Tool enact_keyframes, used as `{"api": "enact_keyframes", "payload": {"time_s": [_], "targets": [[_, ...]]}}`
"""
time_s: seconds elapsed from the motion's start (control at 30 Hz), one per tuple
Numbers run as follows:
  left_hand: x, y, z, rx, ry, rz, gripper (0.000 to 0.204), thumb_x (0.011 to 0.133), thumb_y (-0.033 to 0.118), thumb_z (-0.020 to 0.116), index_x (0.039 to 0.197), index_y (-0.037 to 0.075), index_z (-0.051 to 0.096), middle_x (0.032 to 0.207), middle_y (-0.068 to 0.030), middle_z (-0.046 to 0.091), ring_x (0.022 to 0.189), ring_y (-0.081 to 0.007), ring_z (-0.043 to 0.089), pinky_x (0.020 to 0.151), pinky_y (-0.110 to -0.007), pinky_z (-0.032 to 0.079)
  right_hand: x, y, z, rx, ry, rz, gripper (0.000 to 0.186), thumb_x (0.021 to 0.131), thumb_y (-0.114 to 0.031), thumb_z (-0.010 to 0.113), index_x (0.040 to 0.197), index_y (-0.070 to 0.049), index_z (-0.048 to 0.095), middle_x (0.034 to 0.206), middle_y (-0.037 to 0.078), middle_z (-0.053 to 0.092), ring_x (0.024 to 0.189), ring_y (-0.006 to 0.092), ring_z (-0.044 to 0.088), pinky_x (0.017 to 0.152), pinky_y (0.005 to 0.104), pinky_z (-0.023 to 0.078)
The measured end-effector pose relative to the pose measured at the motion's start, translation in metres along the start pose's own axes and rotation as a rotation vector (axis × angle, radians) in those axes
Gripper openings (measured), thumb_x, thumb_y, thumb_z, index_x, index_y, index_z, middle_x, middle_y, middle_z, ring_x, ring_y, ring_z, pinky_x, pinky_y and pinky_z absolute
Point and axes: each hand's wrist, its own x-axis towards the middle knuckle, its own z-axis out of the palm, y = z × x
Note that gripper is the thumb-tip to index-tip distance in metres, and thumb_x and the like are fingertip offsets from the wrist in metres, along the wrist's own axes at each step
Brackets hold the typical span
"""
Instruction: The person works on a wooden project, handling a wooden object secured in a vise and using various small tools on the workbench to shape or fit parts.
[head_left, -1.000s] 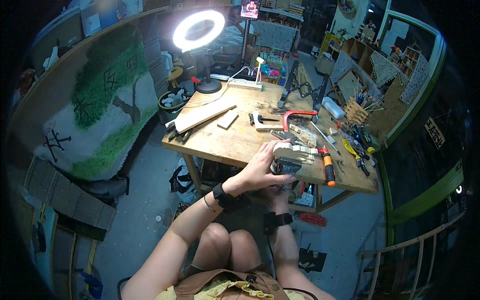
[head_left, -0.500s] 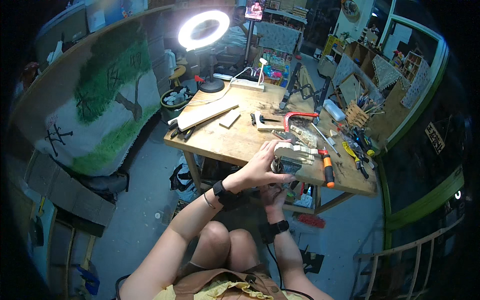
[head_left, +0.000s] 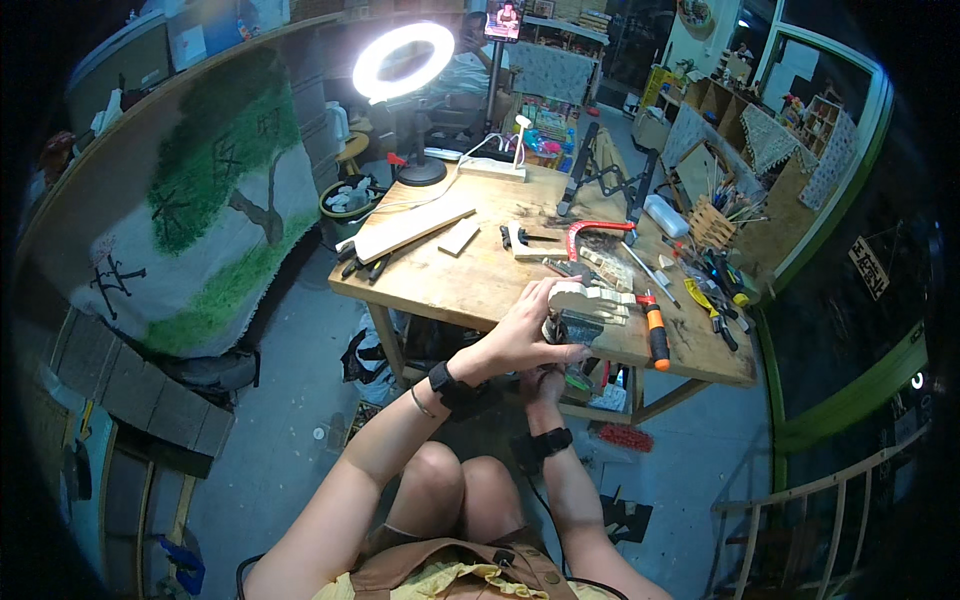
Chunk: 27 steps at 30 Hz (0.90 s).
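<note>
A pale, shaped piece of wood (head_left: 588,300) with a rounded end and a stepped outline sits at the jaws of a dark metal vise (head_left: 580,328) on the bench's front edge. My left hand (head_left: 520,335) closes over the wood's left end, its thumb stretched along the vise front. Below the vise and bench edge is my right hand (head_left: 544,384). Its fingers look curled, but shadow and the vise hide what they hold. An orange-and-black-handled tool (head_left: 656,335) lies right of the wood.
On the wooden bench (head_left: 430,290) are a long board (head_left: 415,233), a small wood block (head_left: 459,238), a red-framed saw (head_left: 590,230) and yellow-handled pliers (head_left: 703,300). Behind them stand a ring lamp (head_left: 420,172) and a black folding stand (head_left: 605,185). A red brush (head_left: 626,437) is under the bench.
My right wrist has turned and shifted slightly up and to the left beneath the vise. My left hand stays on the wood. The view has tilted very slightly.
</note>
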Motion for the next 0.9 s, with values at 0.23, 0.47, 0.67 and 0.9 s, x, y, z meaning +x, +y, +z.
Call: {"api": "enact_keyframes", "payload": {"time_s": [0.23,0.47,0.67,0.9], "targets": [[0.004,0.006,0.001,0.005,0.007,0.020,0.083,0.070,0.038,0.078,0.135,0.004,0.038,0.129,-0.0167,0.042,0.125,-0.0305,0.037,0.106,-0.039,0.030,-0.016,-0.003,0.042,-0.187,0.132,-0.088,0.040,0.092,-0.054,0.037,0.086,-0.016,0.049,0.050,-0.005,0.034,0.036,0.0095,0.029,0.035,0.0221,0.023],[0.009,0.010,-0.013,0.037,-0.062,-0.002,0.075,0.070,0.034,0.079,0.130,0.005,0.043,0.128,-0.0146,0.045,0.124,-0.0294,0.039,0.105,-0.039,0.031,0.001,-0.001,0.010,0.026,0.080,-0.094,0.047,0.096,-0.047,0.036,0.125,-0.012,0.046,0.108,0.008,0.055,0.095,0.0194,0.056,0.082,0.0316,0.048],[0.018,0.003,-0.013,0.272,-0.026,0.089,0.060,0.072,0.043,0.074,0.118,0.011,0.054,0.128,-0.0036,0.055,0.117,-0.0281,0.044,0.100,-0.043,0.033,0.005,-0.020,-0.019,0.592,-0.139,0.125,0.056,0.098,-0.044,0.036,0.141,-0.009,0.029,0.136,0.009,0.040,0.122,0.0210,0.043,0.100,0.0344,0.039],[0.020,-0.006,-0.017,0.251,-0.025,0.162,0.063,0.076,0.048,0.069,0.121,0.007,0.054,0.106,-0.0129,0.059,0.106,-0.0301,0.051,0.090,-0.039,0.038,-0.025,-0.022,0.020,-0.259,0.041,0.014,0.053,0.097,-0.043,0.039,0.140,-0.012,0.032,0.134,0.009,0.042,0.121,0.0216,0.044,0.100,0.0355,0.040]]}}
